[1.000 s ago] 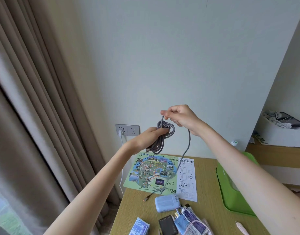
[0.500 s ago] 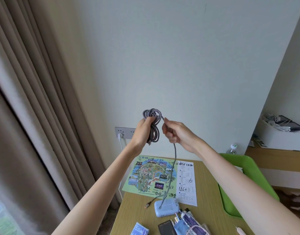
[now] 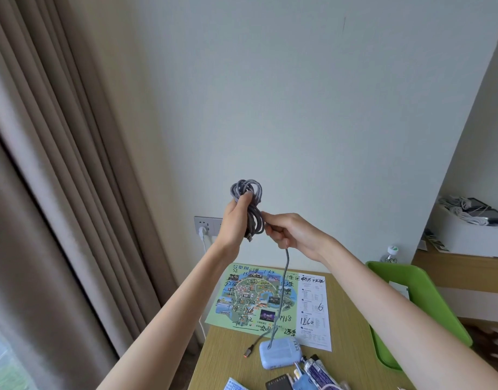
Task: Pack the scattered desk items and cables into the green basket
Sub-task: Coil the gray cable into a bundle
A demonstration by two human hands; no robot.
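Grey braided cable (image 3: 257, 220) is what I am watching first. The left hand (image 3: 236, 220) is gripping it as a bunched coil, with the fingers curled round the middle of the loops. The top loops are poking up above the knuckles and one plug end is sticking out below the palm.

The right hand (image 3: 293, 235) is sitting just beside the coil, touching it, and its curled fingers are pinching the loose strand. Both hands are hanging in the air in front of the pale wall, well above the light wooden desk (image 3: 228, 361).

From the right hand the strand is dropping straight down across the colourful printed map sheet (image 3: 250, 299) with handwritten numbers on it. It is meeting the desk at the pale blue rounded charger block (image 3: 281, 356); I cannot tell whether it is plugged in there. An orange-tipped connector (image 3: 247, 351) is lying just left of the block.

Further right, the green plastic basket (image 3: 428, 291) is standing on the desk's right side, partly hidden behind the right forearm and well apart from the coil. A white slip is showing inside it.

Small packets and a dark flat device (image 3: 278, 384) are crowding the bottom edge, cut off by the frame. On the wall behind the left wrist, a grey wall socket (image 3: 207, 225) is carrying a white plug.
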